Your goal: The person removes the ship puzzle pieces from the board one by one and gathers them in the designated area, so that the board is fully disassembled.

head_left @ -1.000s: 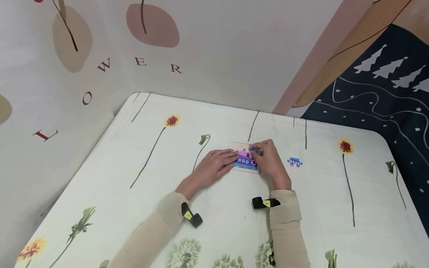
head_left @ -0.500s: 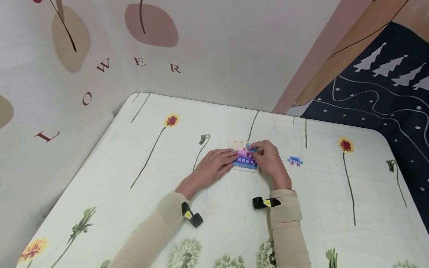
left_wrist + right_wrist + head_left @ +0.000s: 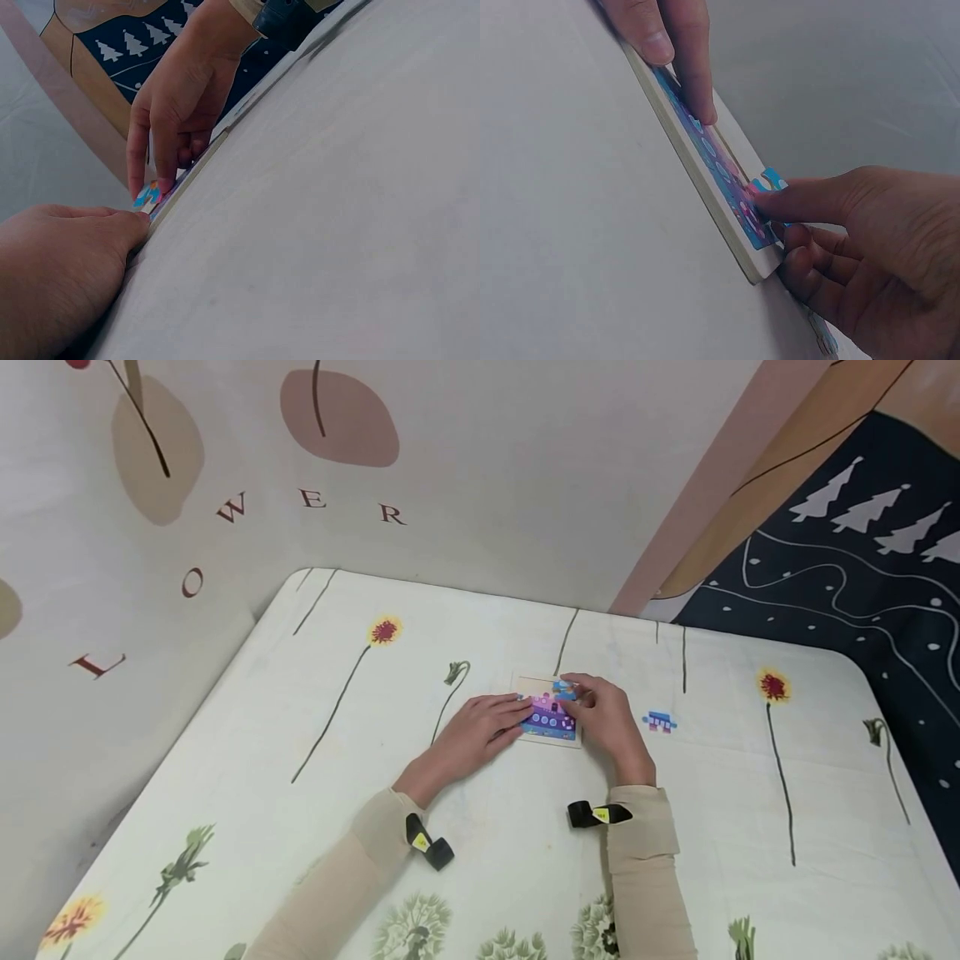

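A small wooden jigsaw board (image 3: 534,686) lies flat on the table, its lower part filled with a purple and pink ship picture. My left hand (image 3: 480,727) rests on its left side, fingers fairly straight over the picture, with the thumb (image 3: 655,46) at the near edge in the right wrist view. At the upper right corner my right hand (image 3: 606,717) pinches a blue jigsaw piece (image 3: 564,690) between thumb and index finger. That piece (image 3: 771,178) looks slightly raised and tilted in the right wrist view. Bare wood shows at the board's upper left.
Right of my right hand, a loose blue and pink jigsaw piece (image 3: 660,722) lies on the flower-printed tablecloth (image 3: 480,835). Printed fabric walls (image 3: 480,485) stand behind the table's far edge. Both wrists wear black camera straps.
The blue piece has turned and come down into the board's upper right corner, and more of its face shows. My right fingers have shifted slightly around it. My left hand stays put.
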{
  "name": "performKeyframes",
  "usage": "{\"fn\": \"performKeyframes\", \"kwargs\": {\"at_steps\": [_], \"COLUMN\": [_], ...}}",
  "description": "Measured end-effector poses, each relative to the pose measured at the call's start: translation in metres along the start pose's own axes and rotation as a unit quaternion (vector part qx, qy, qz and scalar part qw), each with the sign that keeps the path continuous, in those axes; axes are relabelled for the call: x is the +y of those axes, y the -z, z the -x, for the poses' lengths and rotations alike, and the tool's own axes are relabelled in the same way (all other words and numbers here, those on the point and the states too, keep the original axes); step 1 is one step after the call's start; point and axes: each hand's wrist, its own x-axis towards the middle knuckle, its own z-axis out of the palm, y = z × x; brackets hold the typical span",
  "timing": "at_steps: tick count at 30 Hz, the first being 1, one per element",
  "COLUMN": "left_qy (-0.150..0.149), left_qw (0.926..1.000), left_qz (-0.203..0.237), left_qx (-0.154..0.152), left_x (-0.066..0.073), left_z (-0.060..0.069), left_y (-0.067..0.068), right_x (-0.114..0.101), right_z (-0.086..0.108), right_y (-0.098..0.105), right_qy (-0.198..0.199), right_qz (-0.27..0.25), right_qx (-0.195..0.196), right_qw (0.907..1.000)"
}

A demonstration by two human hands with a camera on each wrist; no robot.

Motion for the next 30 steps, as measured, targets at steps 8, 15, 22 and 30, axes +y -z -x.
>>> {"fn": "performKeyframes", "kwargs": {"at_steps": [8, 15, 22, 30], "left_qy": [0.0, 0.0, 0.001, -0.008], "left_qw": [1.0, 1.0, 1.0, 0.9998], "left_qz": [0.004, 0.003, 0.004, 0.009], "left_qx": [0.006, -0.003, 0.002, 0.014], "left_x": [0.001, -0.001, -0.001, -0.001], "left_z": [0.0, 0.0, -0.001, -0.001], "left_y": [0.001, 0.0, -0.004, -0.003], "right_x": [0.003, 0.004, 0.017, 0.042], "right_z": [0.002, 0.009, 0.026, 0.053], "right_y": [0.0, 0.014, 0.043, 0.077], "right_qy": [0.005, -0.022, -0.056, -0.066], "right_qz": [-0.042, -0.111, -0.113, -0.077], "right_qx": [0.032, 0.059, 0.092, 0.125], "right_qw": [0.9986, 0.9918, 0.9877, 0.9869]}}
